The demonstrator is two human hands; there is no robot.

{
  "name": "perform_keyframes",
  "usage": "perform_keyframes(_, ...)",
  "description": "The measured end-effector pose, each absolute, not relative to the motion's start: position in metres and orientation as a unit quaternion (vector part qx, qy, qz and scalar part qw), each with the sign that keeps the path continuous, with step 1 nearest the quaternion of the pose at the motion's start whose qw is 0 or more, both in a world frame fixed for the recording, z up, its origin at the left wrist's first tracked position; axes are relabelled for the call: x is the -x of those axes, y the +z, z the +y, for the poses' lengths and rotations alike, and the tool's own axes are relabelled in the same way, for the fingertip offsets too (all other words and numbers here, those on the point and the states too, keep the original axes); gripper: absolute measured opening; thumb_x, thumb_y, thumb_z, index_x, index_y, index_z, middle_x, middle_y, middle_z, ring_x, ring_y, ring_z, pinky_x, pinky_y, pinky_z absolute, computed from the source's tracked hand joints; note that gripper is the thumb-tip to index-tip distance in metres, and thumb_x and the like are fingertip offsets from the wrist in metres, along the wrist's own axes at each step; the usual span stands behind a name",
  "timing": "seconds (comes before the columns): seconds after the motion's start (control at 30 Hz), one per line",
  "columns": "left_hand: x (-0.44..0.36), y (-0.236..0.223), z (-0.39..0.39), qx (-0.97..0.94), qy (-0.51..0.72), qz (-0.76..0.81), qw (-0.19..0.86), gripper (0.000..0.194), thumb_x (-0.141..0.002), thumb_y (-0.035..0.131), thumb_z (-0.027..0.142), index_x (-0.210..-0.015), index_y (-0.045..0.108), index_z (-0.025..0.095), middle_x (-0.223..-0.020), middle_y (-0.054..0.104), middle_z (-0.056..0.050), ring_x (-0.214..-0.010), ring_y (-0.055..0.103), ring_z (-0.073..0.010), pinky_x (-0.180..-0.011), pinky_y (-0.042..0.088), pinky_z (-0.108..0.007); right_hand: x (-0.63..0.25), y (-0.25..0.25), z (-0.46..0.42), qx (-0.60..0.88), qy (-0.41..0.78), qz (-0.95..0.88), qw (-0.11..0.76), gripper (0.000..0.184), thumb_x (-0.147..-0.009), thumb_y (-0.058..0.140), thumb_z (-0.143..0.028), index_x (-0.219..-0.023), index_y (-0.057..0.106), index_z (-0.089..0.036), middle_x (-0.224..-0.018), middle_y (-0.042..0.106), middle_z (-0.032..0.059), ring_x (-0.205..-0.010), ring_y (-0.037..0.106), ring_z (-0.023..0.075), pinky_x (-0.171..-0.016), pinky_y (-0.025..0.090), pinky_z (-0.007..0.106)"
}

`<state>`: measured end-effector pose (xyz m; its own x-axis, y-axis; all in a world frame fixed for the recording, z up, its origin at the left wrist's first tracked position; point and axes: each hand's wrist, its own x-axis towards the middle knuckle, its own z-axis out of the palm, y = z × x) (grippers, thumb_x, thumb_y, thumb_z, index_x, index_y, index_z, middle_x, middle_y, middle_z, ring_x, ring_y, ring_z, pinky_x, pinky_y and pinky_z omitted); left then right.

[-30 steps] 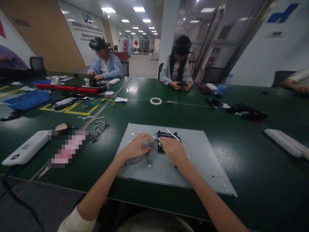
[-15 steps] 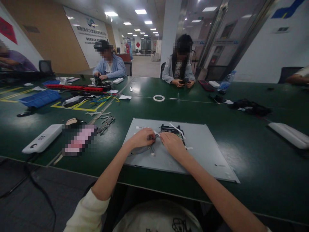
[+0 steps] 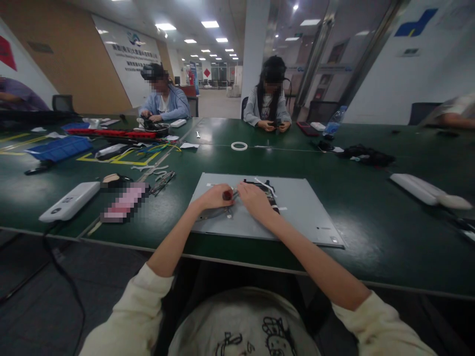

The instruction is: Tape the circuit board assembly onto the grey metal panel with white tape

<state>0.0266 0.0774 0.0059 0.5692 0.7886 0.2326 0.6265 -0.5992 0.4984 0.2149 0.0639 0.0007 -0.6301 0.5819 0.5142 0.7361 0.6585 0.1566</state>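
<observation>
A flat grey metal panel (image 3: 297, 210) lies on the table before me, a black-framed circuit board (image 3: 272, 198) on its far middle. My left hand (image 3: 215, 197) is closed over the panel, its fingers curled round a grey cable (image 3: 215, 213) and a small dark round piece with red by it. Close beside it, my right hand (image 3: 254, 200) pinches the cable's upper end, fingertips almost meeting the left ones. Exactly what lies between the fingertips is partly hidden. A white strip (image 3: 265, 185) sticks up from the board, behind the right hand.
To the left lie a white power bank (image 3: 70, 201), a blurred pink phone (image 3: 126, 201) and pliers (image 3: 163, 183). Further off are a blue tray (image 3: 59, 148), a white tape ring (image 3: 239, 146) and a bottle (image 3: 335, 121). Two people (image 3: 165, 101) sit across the table.
My view has shifted, so the panel and both hands appear higher and slightly left. Both hands stay close together over the panel, still at the cable.
</observation>
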Motion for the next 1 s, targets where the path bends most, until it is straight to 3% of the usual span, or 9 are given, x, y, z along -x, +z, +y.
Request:
perform_keyframes(0.17,-0.026,0.005,0.08,-0.876,0.222,0.399,0.154,0.015,-0.07,0.064,0.028,-0.077,0.058,0.016,-0.075,0.057,-0.001,-0.069,0.052,-0.0148,-0.067,0.04,-0.025,-0.208,-0.006,0.056,0.339,-0.151,-0.913,0.167,0.023,-0.089,0.042,-0.008,-0.106,0.058,-0.007,-0.113,0.06,0.0169,-0.112,0.053,0.0205,-0.096,0.042,0.035)
perform_keyframes(0.37,-0.024,0.004,0.081,-0.858,0.224,0.41,0.212,0.013,-0.071,0.061,0.028,-0.077,0.06,0.016,-0.073,0.058,0.0,-0.066,0.053,-0.0136,-0.064,0.041,-0.024,-0.209,-0.011,0.052,0.35,-0.137,-0.914,0.151,0.021,-0.089,0.043,-0.009,-0.105,0.056,-0.009,-0.117,0.058,0.0176,-0.112,0.054,0.0205,-0.096,0.041,0.038)
perform_keyframes(0.7,-0.02,0.002,0.084,-0.85,0.228,0.4,0.257,0.011,-0.07,0.061,0.024,-0.078,0.06,0.016,-0.072,0.058,0.001,-0.066,0.054,-0.0124,-0.064,0.042,-0.023,-0.206,-0.009,0.048,0.333,-0.146,-0.923,0.129,0.015,-0.088,0.045,-0.008,-0.099,0.056,-0.01,-0.107,0.062,0.015,-0.105,0.057,0.0182,-0.097,0.039,0.032)
perform_keyframes(0.9,-0.019,0.001,0.082,-0.843,0.266,0.398,0.243,0.033,-0.069,0.066,0.033,-0.097,0.057,0.018,-0.095,0.059,-0.003,-0.079,0.056,-0.0151,-0.073,0.045,-0.027,-0.206,-0.013,0.052,0.336,-0.141,-0.922,0.127,0.013,-0.088,0.045,-0.009,-0.095,0.056,-0.011,-0.092,0.065,0.01,-0.091,0.061,0.0178,-0.096,0.039,0.032)
perform_keyframes(1.0,-0.02,0.002,0.083,-0.856,0.264,0.385,0.224,0.032,-0.07,0.066,0.033,-0.097,0.059,0.018,-0.098,0.058,-0.004,-0.087,0.056,-0.0172,-0.082,0.045,-0.03,-0.205,-0.013,0.052,0.342,-0.128,-0.923,0.124,0.013,-0.088,0.044,-0.01,-0.095,0.056,-0.011,-0.093,0.065,0.0099,-0.092,0.06,0.0177,-0.096,0.038,0.032)
